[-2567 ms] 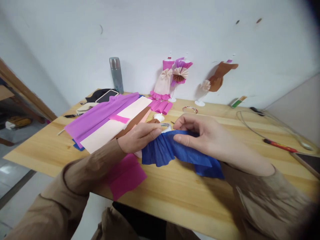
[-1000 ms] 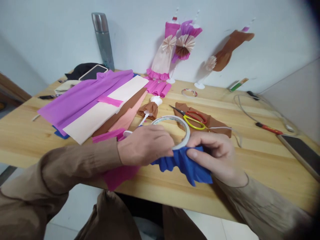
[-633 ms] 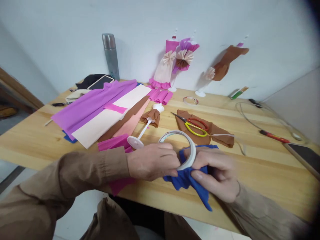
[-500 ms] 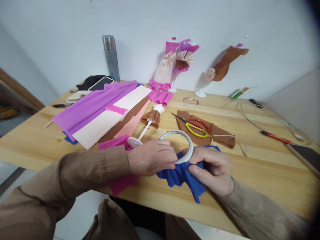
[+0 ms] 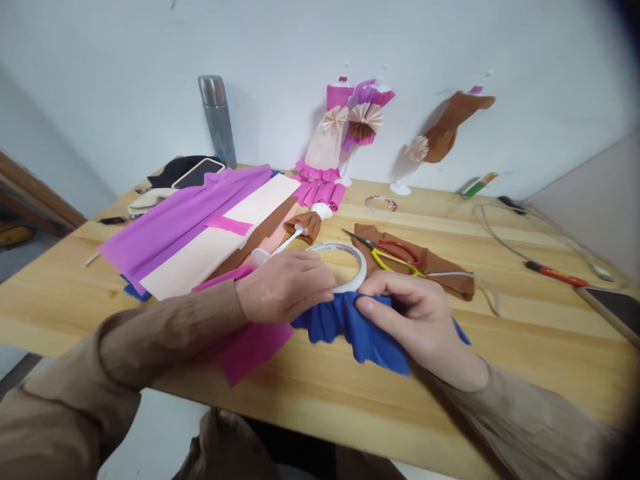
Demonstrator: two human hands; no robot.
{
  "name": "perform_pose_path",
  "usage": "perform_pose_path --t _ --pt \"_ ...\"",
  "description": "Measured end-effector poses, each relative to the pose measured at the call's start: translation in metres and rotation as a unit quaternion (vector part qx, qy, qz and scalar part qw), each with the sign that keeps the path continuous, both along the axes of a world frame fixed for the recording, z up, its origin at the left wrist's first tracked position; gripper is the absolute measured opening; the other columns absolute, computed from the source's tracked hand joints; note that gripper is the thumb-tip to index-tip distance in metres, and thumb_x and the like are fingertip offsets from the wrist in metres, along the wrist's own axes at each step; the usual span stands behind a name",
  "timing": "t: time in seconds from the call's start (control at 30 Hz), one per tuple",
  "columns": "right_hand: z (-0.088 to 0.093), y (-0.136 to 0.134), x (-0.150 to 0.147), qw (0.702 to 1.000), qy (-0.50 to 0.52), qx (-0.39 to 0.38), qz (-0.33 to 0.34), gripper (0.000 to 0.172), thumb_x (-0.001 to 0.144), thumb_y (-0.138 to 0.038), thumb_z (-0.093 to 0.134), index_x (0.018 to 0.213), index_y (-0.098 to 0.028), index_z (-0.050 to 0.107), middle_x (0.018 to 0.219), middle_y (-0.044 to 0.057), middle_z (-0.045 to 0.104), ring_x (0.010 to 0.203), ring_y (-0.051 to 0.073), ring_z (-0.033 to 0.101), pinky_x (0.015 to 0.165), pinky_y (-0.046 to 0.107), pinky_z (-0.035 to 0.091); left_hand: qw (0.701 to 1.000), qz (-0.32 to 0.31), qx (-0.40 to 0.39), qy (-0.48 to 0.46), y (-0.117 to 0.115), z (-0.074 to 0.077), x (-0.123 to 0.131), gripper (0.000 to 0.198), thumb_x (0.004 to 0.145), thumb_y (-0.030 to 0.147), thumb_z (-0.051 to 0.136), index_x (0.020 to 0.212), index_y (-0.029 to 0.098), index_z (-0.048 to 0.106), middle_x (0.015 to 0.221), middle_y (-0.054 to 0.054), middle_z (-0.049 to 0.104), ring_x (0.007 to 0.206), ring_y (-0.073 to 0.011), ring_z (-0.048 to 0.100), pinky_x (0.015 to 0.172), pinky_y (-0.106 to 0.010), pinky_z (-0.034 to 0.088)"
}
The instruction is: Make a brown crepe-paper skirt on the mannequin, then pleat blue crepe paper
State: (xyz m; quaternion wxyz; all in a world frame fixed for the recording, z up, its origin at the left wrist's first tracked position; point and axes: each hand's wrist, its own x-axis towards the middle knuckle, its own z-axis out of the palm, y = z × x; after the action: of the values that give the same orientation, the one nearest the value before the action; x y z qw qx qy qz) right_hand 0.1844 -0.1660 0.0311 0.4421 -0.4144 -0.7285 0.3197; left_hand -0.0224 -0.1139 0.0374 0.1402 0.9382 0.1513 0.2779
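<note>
Gathered blue crepe paper [image 5: 363, 330] hangs in pleats from the lower edge of a white roll of tape [image 5: 362, 267]. My left hand [image 5: 287, 287] is closed around the roll's lower left side, at the left end of the blue paper; its fingertips are partly hidden. Between thumb and fingers, my right hand [image 5: 415, 313] pinches the blue paper just right of the roll. Behind the left hand, a small white mannequin stand [image 5: 280, 247] wearing a brown crepe paper skirt [image 5: 306, 225] lies on its side.
Scissors [image 5: 395, 257] with red and yellow handles rest on brown crepe paper [image 5: 445, 270]. Crepe paper sheets [image 5: 185, 233] pile up at left. Dressed mannequins [image 5: 325, 143] and a flask [image 5: 217, 120] stand along the wall. A screwdriver-like red tool [image 5: 555, 272] and a phone [image 5: 613, 310] lie right.
Both hands, with the tape roll and blue paper, have shifted slightly left and up in view. The right hand's pinch sits farther along the paper, and more blue paper shows beyond it.
</note>
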Motion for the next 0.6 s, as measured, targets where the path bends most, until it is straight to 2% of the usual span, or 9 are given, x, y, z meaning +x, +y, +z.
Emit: perform_pose_path --t 0.07,0.17,0.23,0.3,0.37,0.43,0.5,0.6 --pt "0.008 -0.009 0.003 0.999 0.016 -0.020 0.029 0.017 0.081 -0.021 0.066 0.065 -0.018 0.062 0.055 -0.001 0.062 0.047 0.010 0.053 0.046 0.020 0.043 1.000 -0.026 -0.017 0.002 -0.018 0.014 -0.002 0.040 0.100 0.036 0.025 0.069 0.020 0.044 0.061 -0.004 0.054 0.061 -0.0162 0.049 0.060 -0.032 0.040" --pt "0.014 -0.017 0.004 0.997 0.018 -0.052 0.060 0.018 0.082 -0.021 0.064 0.064 -0.018 0.062 0.055 -0.001 0.061 0.048 0.009 0.052 0.045 0.019 0.041 0.994 0.004 -0.111 0.008 -0.040 0.030 -0.002 0.032 0.099 0.031 0.034 0.069 0.020 0.041 0.062 -0.002 0.051 0.059 -0.0138 0.044 0.059 -0.030 0.037" --pt "0.015 -0.015 0.003 0.995 0.006 -0.073 0.067 0.020 0.081 -0.021 0.064 0.062 -0.017 0.061 0.054 -0.001 0.059 0.048 0.009 0.050 0.045 0.019 0.039 0.979 0.037 -0.198 0.013 -0.045 0.032 -0.001 0.032 0.098 0.029 0.036 0.068 0.020 0.039 0.061 0.002 0.045 0.057 -0.0114 0.040 0.057 -0.028 0.035" --pt "0.014 -0.010 0.003 0.992 -0.004 -0.106 0.073 0.023 0.081 -0.024 0.064 0.060 -0.017 0.059 0.052 -0.002 0.056 0.048 0.009 0.047 0.045 0.020 0.037 0.950 0.036 -0.312 0.006 -0.042 0.025 0.001 0.032 0.098 0.027 0.036 0.067 0.019 0.039 0.060 0.004 0.040 0.055 -0.0090 0.038 0.056 -0.026 0.034" --pt "0.013 -0.004 0.004 0.986 -0.015 -0.145 0.079 0.027 0.081 -0.028 0.064 0.059 -0.017 0.057 0.051 -0.002 0.052 0.048 0.008 0.044 0.044 0.020 0.035 0.912 0.015 -0.408 -0.041 -0.037 0.011 0.004 0.033 0.097 0.030 0.037 0.067 0.018 0.040 0.062 0.005 0.037 0.056 -0.0082 0.037 0.056 -0.024 0.035" --pt "0.014 0.000 0.007 0.982 -0.029 -0.167 0.081 0.029 0.081 -0.032 0.065 0.058 -0.016 0.055 0.051 -0.003 0.049 0.048 0.008 0.041 0.043 0.020 0.033 0.887 0.005 -0.456 -0.070 -0.032 -0.003 0.007 0.035 0.098 0.034 0.036 0.067 0.018 0.040 0.063 0.005 0.037 0.058 -0.0086 0.037 0.056 -0.023 0.035" --pt "0.016 0.002 0.009 0.982 -0.038 -0.170 0.079 0.032 0.080 -0.034 0.065 0.056 -0.017 0.053 0.050 -0.003 0.046 0.047 0.007 0.038 0.042 0.020 0.031 0.887 -0.007 -0.456 -0.072 -0.030 -0.015 0.009 0.037 0.098 0.037 0.036 0.067 0.017 0.040 0.063 0.004 0.038 0.059 -0.0091 0.039 0.056 -0.024 0.035" --pt "0.018 0.003 0.011 0.984 -0.043 -0.162 0.068 0.031 0.080 -0.034 0.064 0.056 -0.017 0.053 0.050 -0.003 0.046 0.048 0.007 0.038 0.043 0.020 0.031 0.913 -0.024 -0.403 -0.056 -0.029 -0.023 0.010 0.038 0.099 0.039 0.034 0.069 0.017 0.042 0.064 0.003 0.042 0.061 -0.0101 0.041 0.057 -0.025 0.036"
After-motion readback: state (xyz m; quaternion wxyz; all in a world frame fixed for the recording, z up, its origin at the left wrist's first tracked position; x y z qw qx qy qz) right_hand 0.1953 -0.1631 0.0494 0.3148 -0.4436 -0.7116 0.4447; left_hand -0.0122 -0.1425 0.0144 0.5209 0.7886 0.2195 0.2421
